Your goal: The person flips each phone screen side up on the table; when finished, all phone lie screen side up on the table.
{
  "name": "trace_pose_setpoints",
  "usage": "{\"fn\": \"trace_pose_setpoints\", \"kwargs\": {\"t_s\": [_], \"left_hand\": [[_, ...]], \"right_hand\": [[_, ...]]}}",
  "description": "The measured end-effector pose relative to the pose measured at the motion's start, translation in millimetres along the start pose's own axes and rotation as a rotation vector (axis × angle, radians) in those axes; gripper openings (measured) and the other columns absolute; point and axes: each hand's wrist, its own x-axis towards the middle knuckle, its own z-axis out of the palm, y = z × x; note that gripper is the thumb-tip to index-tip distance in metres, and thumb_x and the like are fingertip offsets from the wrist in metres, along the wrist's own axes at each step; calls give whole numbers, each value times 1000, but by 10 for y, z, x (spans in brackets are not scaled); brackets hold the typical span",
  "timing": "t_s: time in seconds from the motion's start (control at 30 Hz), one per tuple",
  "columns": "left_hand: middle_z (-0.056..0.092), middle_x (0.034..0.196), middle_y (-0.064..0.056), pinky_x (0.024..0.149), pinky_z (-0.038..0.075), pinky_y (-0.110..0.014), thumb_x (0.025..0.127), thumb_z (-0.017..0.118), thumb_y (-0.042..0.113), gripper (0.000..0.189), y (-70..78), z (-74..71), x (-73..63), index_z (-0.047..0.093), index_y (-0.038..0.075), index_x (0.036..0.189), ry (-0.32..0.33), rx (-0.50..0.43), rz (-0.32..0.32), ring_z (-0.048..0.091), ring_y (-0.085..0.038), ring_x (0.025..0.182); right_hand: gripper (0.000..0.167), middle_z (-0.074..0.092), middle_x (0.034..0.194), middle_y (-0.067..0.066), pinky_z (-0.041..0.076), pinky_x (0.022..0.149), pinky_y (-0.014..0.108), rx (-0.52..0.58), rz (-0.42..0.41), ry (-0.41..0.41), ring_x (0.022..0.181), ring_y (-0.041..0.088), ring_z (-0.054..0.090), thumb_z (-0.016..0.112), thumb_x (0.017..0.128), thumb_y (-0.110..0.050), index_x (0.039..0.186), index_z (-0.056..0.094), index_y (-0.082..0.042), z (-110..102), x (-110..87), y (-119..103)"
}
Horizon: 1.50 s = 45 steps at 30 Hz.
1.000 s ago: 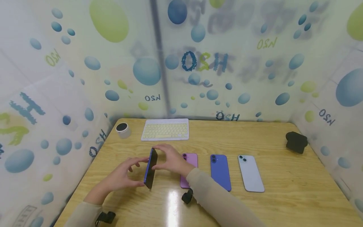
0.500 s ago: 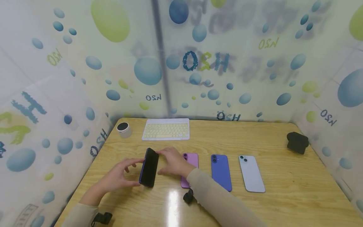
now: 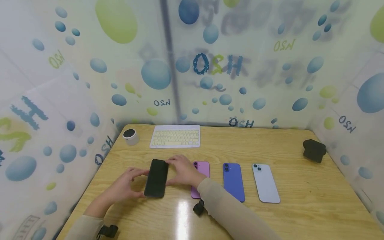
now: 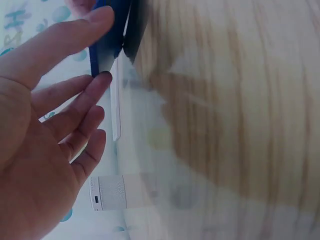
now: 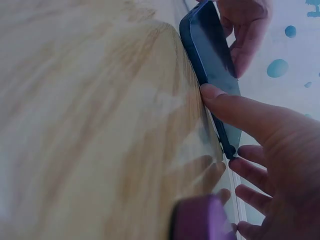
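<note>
A smartphone point(image 3: 156, 178) lies nearly flat, black screen up, close over the table at the left. My left hand point(image 3: 123, 188) holds its left long edge, thumb towards the near corner and index finger farther up. From the other side my right hand point(image 3: 183, 171) grips the right edge, index fingertip at the far corner and thumb lower down. The phone's blue side point(image 4: 107, 37) shows in the left wrist view, slightly raised from the tabletop. Under my right wrist, a pink phone point(image 3: 201, 169) lies back up, partly hidden.
A blue phone point(image 3: 234, 181) and a pale blue phone point(image 3: 266, 183) lie back up to the right. Behind are a white keyboard point(image 3: 175, 136) and a small white speaker point(image 3: 130, 137). A black object point(image 3: 314, 150) sits far right. Patterned curtains surround the wooden table point(image 3: 300, 213).
The smartphone has tipped from standing on its long edge to nearly flat, screen turning up. Both hands have stayed at its sides, the left shifting slightly left.
</note>
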Motion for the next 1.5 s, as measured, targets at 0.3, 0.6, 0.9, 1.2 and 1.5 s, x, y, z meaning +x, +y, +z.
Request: {"fn": "trace_pose_setpoints", "kwargs": {"t_s": [0.3, 0.6, 0.9, 1.2, 1.5], "left_hand": [[66, 129, -9, 103, 49, -56, 60, 98, 19, 87, 10, 90, 20, 63, 1, 138, -18, 116, -39, 54, -27, 117], [69, 125, -7, 101, 48, -53, 59, 99, 20, 87, 61, 96, 71, 64, -2, 136, -31, 178, -6, 53, -27, 116], [63, 133, -12, 104, 48, -56, 65, 97, 27, 89, 83, 97, 79, 59, -1, 142, -35, 171, -16, 52, -33, 123], [59, 140, -18, 103, 49, -58, 79, 90, 31, 80, 341, 178, 263, 57, 5, 146, -32, 193, 5, 52, -38, 127], [57, 146, -14, 110, 44, -60, 79, 90, 38, 80, 540, 426, 478, 57, 9, 146, -74, 175, 48, 49, -39, 135]], "right_hand": [[92, 54, 151, 0, 32, 124, 38, 6, -2, 6, 144, 22, 45, 90, 71, -58, 149, 57, -20, 22, -6, 5], [91, 54, 152, 1, 32, 123, 38, 8, -6, 4, 144, 22, 45, 89, 73, -58, 148, 57, -18, 4, -42, 2], [82, 52, 154, 7, 33, 123, 40, 111, -8, -7, 146, 27, 42, 88, 80, -42, 149, 55, -12, -150, -109, 137], [68, 53, 154, 9, 31, 124, 44, 88, 26, 24, 148, 29, 42, 81, 89, -39, 146, 58, -10, -335, -335, 505], [60, 54, 153, 10, 33, 123, 47, 90, 122, 39, 146, 30, 45, 78, 92, -37, 144, 61, -10, -517, -678, 787]]}}
